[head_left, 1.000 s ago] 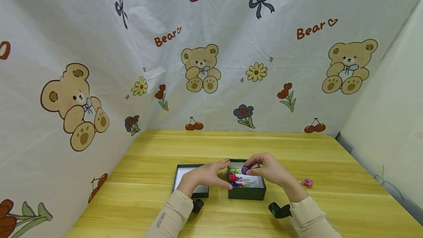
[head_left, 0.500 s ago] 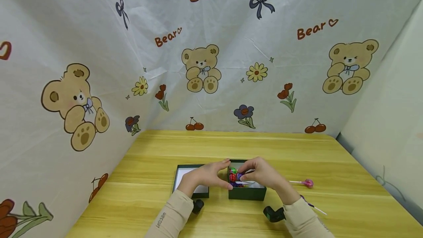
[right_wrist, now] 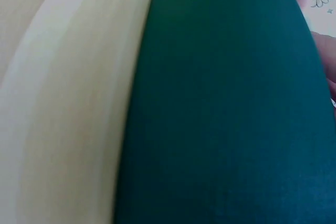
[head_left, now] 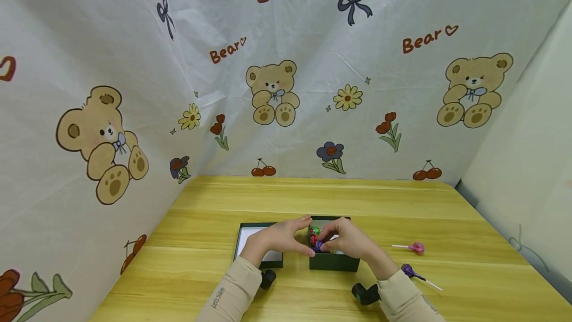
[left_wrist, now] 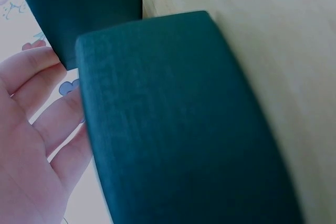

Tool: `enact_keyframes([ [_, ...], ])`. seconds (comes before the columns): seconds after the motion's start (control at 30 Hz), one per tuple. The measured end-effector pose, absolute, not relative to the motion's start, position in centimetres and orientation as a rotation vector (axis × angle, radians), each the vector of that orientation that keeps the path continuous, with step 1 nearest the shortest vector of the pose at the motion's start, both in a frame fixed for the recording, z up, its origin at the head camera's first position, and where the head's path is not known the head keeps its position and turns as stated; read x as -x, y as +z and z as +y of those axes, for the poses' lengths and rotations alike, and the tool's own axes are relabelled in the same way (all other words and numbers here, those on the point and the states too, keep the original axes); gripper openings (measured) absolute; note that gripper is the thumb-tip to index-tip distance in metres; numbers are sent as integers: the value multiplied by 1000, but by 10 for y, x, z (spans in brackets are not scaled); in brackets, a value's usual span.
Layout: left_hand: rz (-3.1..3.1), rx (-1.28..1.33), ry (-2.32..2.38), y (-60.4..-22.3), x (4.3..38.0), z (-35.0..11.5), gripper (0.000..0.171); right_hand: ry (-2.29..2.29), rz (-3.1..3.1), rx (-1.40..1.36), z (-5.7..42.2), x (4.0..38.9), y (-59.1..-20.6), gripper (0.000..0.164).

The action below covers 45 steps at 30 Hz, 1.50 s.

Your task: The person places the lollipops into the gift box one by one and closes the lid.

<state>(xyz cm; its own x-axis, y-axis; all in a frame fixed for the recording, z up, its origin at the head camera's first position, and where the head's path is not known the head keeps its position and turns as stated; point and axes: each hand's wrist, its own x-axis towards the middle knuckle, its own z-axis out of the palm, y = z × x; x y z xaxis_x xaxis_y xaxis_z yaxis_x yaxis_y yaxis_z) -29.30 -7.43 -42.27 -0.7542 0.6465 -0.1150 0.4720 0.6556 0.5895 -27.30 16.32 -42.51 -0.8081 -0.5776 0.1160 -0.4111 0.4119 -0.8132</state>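
Observation:
In the head view an open dark green box point(head_left: 334, 262) with a pale inside holds several lollipops. A green-wrapped one point(head_left: 315, 231) and a red-wrapped one point(head_left: 314, 239) lie along its left end. My right hand point(head_left: 350, 238) reaches into the box and pinches a purple-wrapped lollipop point(head_left: 319, 246) near the front left corner; its stick is mostly hidden by the hand. My left hand point(head_left: 282, 237) spreads thumb and fairly straight fingers along the box's left end, touching its corners. The wrist views mostly show green outer walls, with left fingers point(left_wrist: 58, 119) beside them.
The green lid point(head_left: 241, 242), white inside, lies left of the box, partly under my left forearm. On the yellow wood table point(head_left: 214, 198), to the right, are a pink lollipop point(head_left: 417, 248) and a purple lollipop point(head_left: 407, 270). A bear-print cloth point(head_left: 304, 148) hangs behind.
My right hand has moved left and toward the front inside the box with the pinched lollipop. The purple lollipop on the table has come out from behind the right arm. My left hand stays put.

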Motion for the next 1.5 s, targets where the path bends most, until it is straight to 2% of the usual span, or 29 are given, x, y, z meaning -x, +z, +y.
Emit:
enact_keyframes([
  [0.67,2547,-913,802,-424,293,-74,93,-1295,2568,881,155,275,-435,11],
  [1.3,2540,-896,809,-423,292,-74,92,-1313,2568,827,158,271,-426,6],
  [1.5,2553,-886,795,-424,294,-74,94,-1397,2547,775,169,271,-421,10],
])
